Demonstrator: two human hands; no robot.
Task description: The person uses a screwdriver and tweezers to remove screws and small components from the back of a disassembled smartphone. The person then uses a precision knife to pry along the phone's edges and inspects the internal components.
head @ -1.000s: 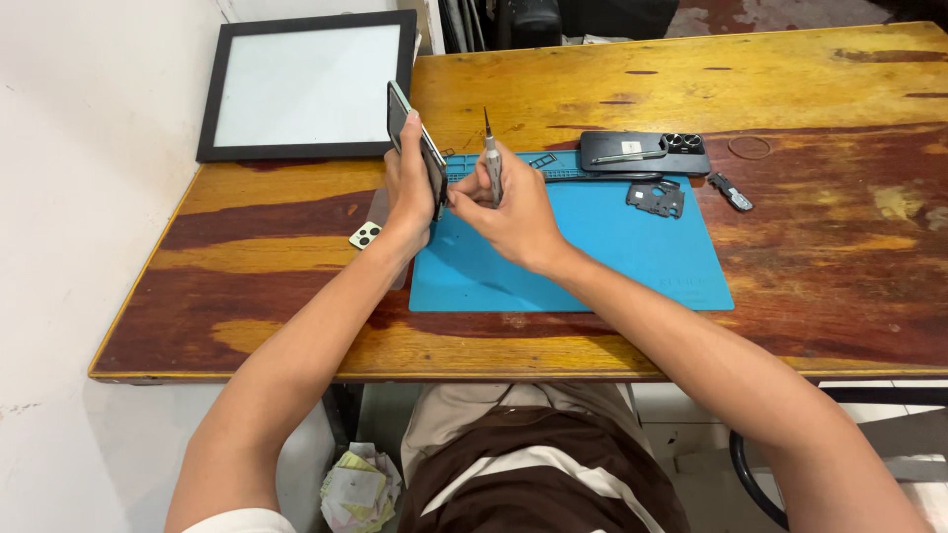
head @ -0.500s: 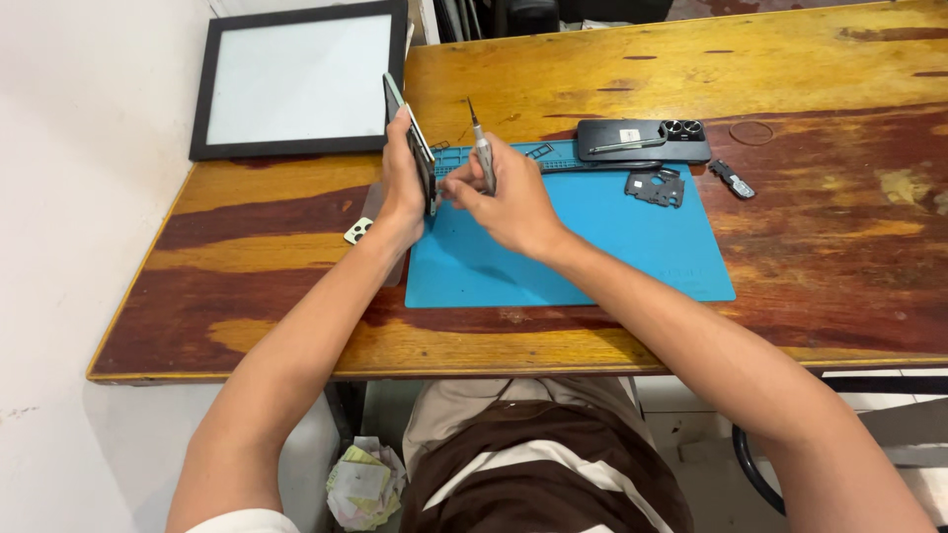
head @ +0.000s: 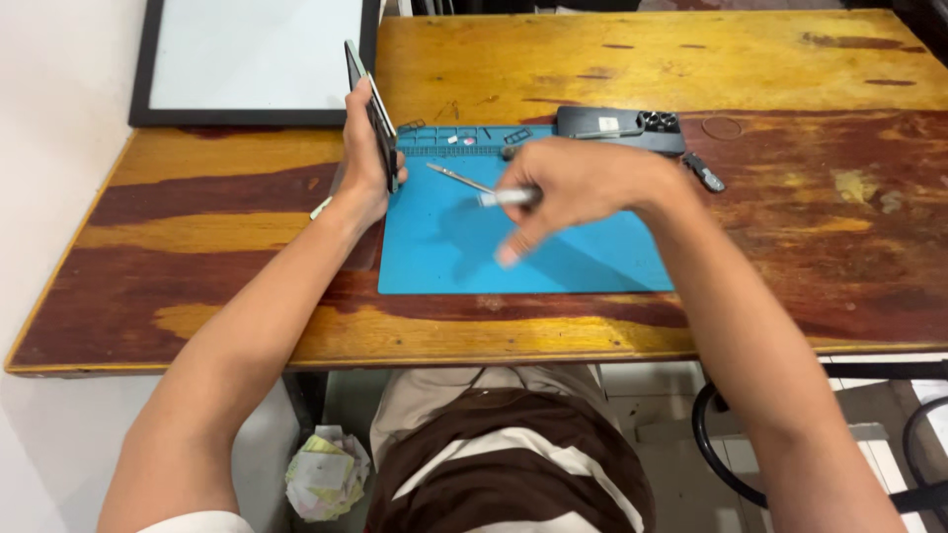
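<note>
Smartphone (head: 373, 114) first: you hold it on edge in your left hand (head: 363, 163), at about ten o'clock from the middle of the blue repair mat (head: 513, 252), its lower edge close to the mat's left border. Your fingers are clamped around its long sides, thumb on the near face. It looks thin, stiff and smooth, probably light but breakable, with glass that would slip from a loose hold; grip it by the frame edges, not across the flat faces.

Largest around you is the worn wooden table (head: 790, 69), yellow at the far side and dark red nearer you. At eleven o'clock lies a black-framed white panel (head: 252, 54), just beyond the phone. The mat sits in the centre, with a row of small moulded compartments (head: 449, 138) along its far edge holding tiny parts too small to name. At one o'clock, touching the mat's far right corner, is a black tool case (head: 612, 126), and just right of it a small dark object (head: 703, 170) that I cannot identify.

Your right hand (head: 583, 188) hovers over the mat, fingers closed on a slim precision screwdriver (head: 484, 188), its metal shaft pointing toward the phone at ten o'clock. The hand is blurred, so the exact finger placement cannot be told.
</note>
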